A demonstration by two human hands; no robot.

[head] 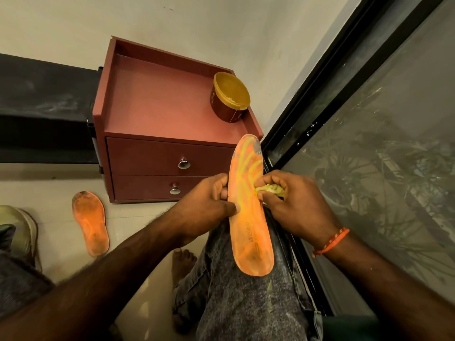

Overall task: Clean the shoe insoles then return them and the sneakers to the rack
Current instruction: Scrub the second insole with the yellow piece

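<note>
An orange insole (251,232) streaked with yellow lies lengthwise along my knee, toe end pointing away. My left hand (204,205) pinches its left edge near the middle, thumb on top. My right hand (295,205) presses a small yellow sponge (270,189) against the insole's right side. A second orange insole (91,222), dirty and grey at the toe, lies flat on the floor to the left. Part of a pale sneaker (22,225) shows at the left edge.
A maroon two-drawer cabinet (160,143) stands ahead against the wall, with a yellow-lidded tub (230,97) on its top right corner. A black-framed window (344,99) runs along my right. A dark shelf (44,107) sits left of the cabinet.
</note>
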